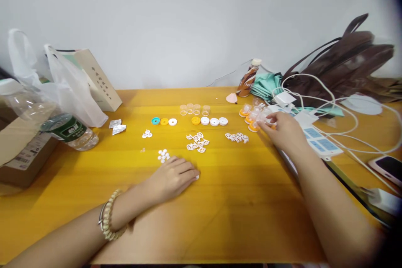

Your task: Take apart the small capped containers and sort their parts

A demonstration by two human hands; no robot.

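My left hand rests on the table with its fingers closed, a small white disc showing at the fingertips. Beside its knuckles lies a cluster of small white discs. At the right, my right hand has thumb and fingers closing around one of several clear plastic pieces with orange rims; the fingers partly hide it. White spoked plastic parts lie in a middle pile and a right-hand row. Behind them are coloured ring caps, a teal ring cap and clear cups.
On the left stand a large water bottle, a plastic bag and a cardboard box. Foil packets lie nearby. A drink bottle, power strip, tangled white cables, phone and brown bag crowd the right.
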